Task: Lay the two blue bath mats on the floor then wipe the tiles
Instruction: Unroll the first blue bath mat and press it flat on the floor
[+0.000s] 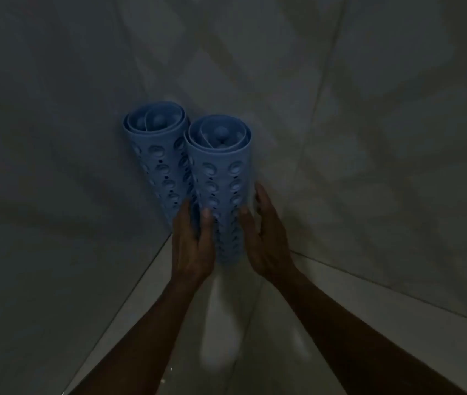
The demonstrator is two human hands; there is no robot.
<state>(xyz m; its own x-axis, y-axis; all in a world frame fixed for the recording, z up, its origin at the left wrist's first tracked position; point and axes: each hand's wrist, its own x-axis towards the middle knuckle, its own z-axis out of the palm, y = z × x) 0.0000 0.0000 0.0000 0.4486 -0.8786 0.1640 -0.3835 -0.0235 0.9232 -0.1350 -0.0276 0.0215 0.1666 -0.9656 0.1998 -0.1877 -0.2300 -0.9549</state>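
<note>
Two rolled blue rubber bath mats with suction cups, upright in the tiled wall corner [255, 81], touching: left roll [156, 155], right roll [220, 172]. Left hand [193, 246] and right hand [266, 240] clasping right roll's lower part, fingers curved around it. Glossy floor tiles [220, 337] below the corner.

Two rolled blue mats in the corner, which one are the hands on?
The right-hand mat, the nearer roll. The left hand and right hand grip its lower part from either side. The left-hand mat stands behind it against the wall, unheld.

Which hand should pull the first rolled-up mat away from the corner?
Probably the right hand. It already cups the outer side of the nearer rolled mat. The left hand is wedged between it and the other rolled mat.
</note>
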